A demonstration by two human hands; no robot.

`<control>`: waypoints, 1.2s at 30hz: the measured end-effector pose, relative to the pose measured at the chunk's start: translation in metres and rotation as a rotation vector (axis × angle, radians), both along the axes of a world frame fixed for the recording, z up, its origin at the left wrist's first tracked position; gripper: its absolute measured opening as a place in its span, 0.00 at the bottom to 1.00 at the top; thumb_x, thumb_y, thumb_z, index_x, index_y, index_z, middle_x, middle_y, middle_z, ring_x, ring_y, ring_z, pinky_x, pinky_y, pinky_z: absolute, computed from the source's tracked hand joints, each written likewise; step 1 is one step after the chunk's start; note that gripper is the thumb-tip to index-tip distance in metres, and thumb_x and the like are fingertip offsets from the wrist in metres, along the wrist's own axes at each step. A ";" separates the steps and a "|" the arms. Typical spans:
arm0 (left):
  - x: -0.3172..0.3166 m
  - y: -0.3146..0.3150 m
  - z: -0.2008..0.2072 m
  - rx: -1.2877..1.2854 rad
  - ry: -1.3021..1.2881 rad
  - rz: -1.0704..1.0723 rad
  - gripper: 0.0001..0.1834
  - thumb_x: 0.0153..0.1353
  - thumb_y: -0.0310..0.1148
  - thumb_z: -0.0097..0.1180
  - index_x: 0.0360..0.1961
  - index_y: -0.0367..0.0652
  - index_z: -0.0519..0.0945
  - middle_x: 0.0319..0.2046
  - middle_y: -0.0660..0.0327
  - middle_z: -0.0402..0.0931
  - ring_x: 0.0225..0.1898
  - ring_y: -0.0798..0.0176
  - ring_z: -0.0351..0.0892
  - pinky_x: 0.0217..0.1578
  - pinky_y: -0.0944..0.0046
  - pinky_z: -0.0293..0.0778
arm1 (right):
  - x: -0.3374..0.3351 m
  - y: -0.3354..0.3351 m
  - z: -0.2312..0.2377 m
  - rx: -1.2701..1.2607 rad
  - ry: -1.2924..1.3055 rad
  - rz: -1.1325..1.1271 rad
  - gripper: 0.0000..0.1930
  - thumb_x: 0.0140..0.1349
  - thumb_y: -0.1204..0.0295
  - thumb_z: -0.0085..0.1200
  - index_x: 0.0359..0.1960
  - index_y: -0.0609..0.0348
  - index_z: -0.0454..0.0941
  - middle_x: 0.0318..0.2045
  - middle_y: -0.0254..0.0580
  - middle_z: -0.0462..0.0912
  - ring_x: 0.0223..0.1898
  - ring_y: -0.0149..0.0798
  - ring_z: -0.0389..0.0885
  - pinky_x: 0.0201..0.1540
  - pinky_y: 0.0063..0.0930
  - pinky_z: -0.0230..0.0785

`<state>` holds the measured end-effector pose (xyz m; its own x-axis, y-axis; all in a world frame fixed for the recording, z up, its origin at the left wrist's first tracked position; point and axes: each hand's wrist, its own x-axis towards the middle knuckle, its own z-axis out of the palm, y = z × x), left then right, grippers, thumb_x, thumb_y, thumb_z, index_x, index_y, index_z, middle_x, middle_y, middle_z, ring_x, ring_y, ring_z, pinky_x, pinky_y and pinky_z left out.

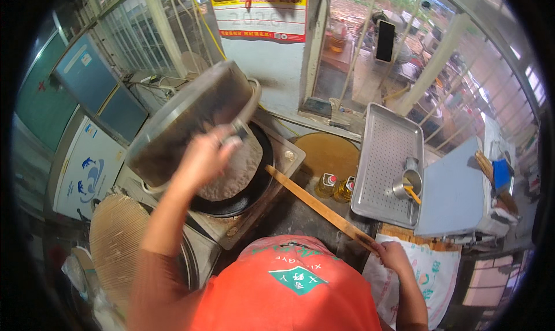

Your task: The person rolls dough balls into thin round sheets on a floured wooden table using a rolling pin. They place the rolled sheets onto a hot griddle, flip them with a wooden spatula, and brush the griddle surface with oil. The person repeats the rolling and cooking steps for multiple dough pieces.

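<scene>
A black wok (266,152) sits on a square pale stove (293,156), holding a greyish, bubbly-looking content (234,172). My left hand (207,156) reaches over it, blurred, fingers curled round something small and pale that I cannot make out. Behind that hand, a large dull-metal vessel (173,120) with loop handles leans tilted over the wok's far left; whether the hand touches it is unclear. My right hand (393,256) is closed round the near end of a long flat wooden stick (321,207). Its far end meets the wok's right rim; I cannot tell whether they are joined.
Right of the stove are two oil bottles (326,185), a round brown board (326,152) and a perforated metal tray (384,204) with metal cups (407,183). A round ribbed mat (118,244) stands at the left. Barred windows and a wall calendar (260,13) line the back.
</scene>
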<state>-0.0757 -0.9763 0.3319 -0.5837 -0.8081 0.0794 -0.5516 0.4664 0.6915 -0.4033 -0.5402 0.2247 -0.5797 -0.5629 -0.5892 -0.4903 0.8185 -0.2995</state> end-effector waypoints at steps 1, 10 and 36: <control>0.001 -0.016 0.027 -0.387 -0.086 0.086 0.17 0.69 0.38 0.59 0.54 0.42 0.81 0.31 0.52 0.84 0.24 0.60 0.83 0.29 0.58 0.79 | -0.009 -0.014 0.016 0.014 0.024 0.043 0.28 0.71 0.48 0.47 0.25 0.61 0.84 0.17 0.47 0.82 0.24 0.47 0.85 0.34 0.41 0.76; 0.020 -0.189 0.156 -1.277 -0.278 0.608 0.30 0.71 0.59 0.44 0.31 0.42 0.80 0.33 0.50 0.83 0.38 0.44 0.83 0.38 0.48 0.77 | -0.089 -0.101 0.027 0.185 -0.018 0.171 0.29 0.68 0.44 0.52 0.26 0.60 0.86 0.21 0.54 0.83 0.29 0.50 0.85 0.38 0.44 0.76; 0.038 -0.228 0.173 -1.254 -0.303 0.643 0.32 0.71 0.63 0.40 0.37 0.43 0.82 0.37 0.51 0.84 0.45 0.44 0.82 0.44 0.47 0.77 | 0.040 -0.192 -0.191 -0.693 0.153 0.424 0.16 0.60 0.67 0.60 0.50 0.53 0.79 0.39 0.51 0.80 0.44 0.53 0.81 0.45 0.46 0.73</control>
<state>-0.0375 -1.2042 0.5047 -0.2746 -0.4243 0.8629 -0.9447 0.2865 -0.1598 -0.3636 -0.7320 0.0336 -0.2823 -0.9585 0.0403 -0.7922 0.2093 -0.5733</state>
